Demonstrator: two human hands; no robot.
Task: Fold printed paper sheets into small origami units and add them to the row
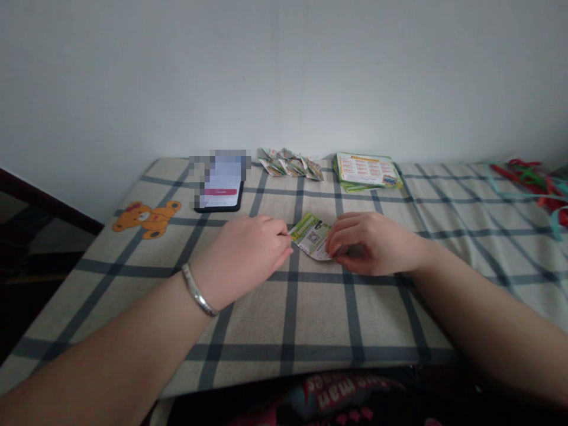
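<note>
Between my hands is a small green-and-white printed paper with a square code on it, raised at its edges above the checked cloth. My left hand, with a silver bangle at the wrist, has its fingers closed at the paper's left corner. The fingertips are partly hidden from this angle. On the other side, my right hand pinches the paper's right edge and covers that end with its curled fingers.
A phone lies at the back left, near a bear cutout. Several folded papers and a stack of printed sheets lie along the wall. Colourful ribbons are at far right on the checked tablecloth.
</note>
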